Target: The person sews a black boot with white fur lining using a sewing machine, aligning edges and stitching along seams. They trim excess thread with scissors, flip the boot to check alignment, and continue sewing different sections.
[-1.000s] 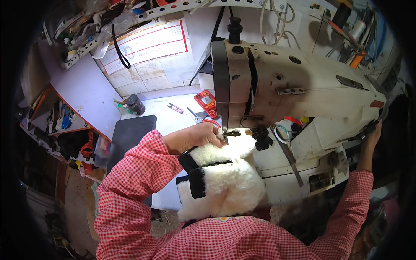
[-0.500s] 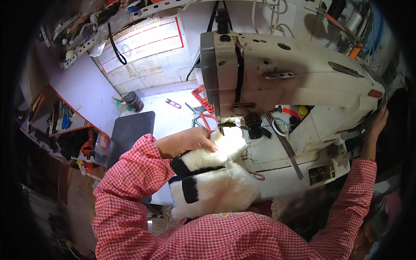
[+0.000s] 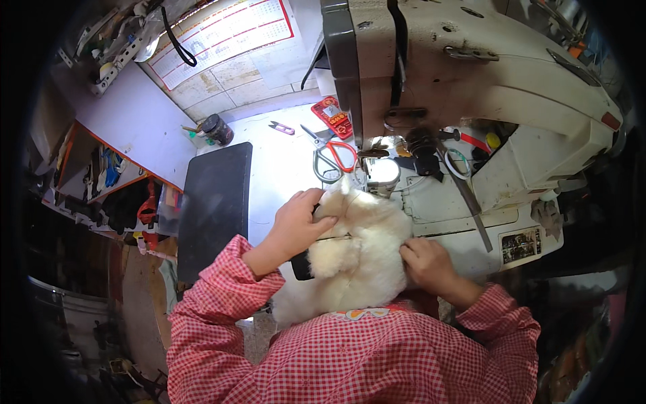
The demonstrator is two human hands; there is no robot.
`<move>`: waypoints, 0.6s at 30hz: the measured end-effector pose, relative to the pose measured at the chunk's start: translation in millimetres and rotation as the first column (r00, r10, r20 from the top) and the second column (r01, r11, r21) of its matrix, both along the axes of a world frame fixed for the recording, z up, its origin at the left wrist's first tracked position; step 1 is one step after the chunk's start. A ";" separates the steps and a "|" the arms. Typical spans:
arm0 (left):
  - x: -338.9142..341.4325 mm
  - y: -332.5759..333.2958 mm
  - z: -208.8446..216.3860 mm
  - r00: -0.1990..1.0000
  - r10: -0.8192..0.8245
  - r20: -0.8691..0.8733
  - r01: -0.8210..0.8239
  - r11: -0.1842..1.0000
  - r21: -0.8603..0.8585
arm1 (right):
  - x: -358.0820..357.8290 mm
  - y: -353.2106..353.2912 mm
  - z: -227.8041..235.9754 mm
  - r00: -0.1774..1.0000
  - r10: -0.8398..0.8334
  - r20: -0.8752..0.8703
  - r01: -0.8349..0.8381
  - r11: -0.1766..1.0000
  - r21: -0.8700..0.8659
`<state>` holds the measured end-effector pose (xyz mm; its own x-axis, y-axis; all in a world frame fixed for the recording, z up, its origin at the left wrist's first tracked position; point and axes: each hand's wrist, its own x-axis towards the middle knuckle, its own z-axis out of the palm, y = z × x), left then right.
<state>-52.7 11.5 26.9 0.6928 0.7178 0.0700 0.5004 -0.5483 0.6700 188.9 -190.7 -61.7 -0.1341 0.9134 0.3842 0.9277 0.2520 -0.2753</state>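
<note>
A fluffy white fur piece (image 3: pixel 377 229) with dark trim lies bunched close to my body, below the head of the sewing machine (image 3: pixel 444 81). My left hand (image 3: pixel 296 222) pinches its upper left edge between thumb and fingers, near a dark patch. At the piece's right edge, my right hand (image 3: pixel 431 264) is closed with its fingertips curled on the fur. The fur lies apart from the needle area, and its lower end hangs over the table's front edge against my shirt.
Red-handled scissors (image 3: pixel 343 155), a thread snipper (image 3: pixel 282 128), a red patterned case (image 3: pixel 333 118) and a dark jar (image 3: pixel 217 129) lie behind the fur. At the left is a black flat board (image 3: pixel 217 202). A tape roll (image 3: pixel 457 163) and metal bar (image 3: pixel 476 215) sit under the machine arm.
My right hand has come from the machine's far right end to the fur's right edge. The fur has moved out from under the machine head and been turned, showing more white pile.
</note>
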 end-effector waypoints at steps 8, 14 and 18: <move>8.9 -22.9 -3.2 0.952 -0.245 0.182 0.124 0.854 0.505 | 20.6 14.6 -16.6 0.978 -0.150 0.144 0.160 0.985 -0.060; 17.2 -25.8 12.5 0.979 -0.171 -0.111 0.204 0.831 0.518 | 34.3 0.9 -32.6 0.975 -0.222 0.016 0.222 0.971 -0.092; 24.2 -21.4 10.9 0.984 -0.136 -0.113 0.159 0.960 0.231 | 38.4 -13.5 -40.0 0.987 -0.145 0.071 0.146 0.989 -0.003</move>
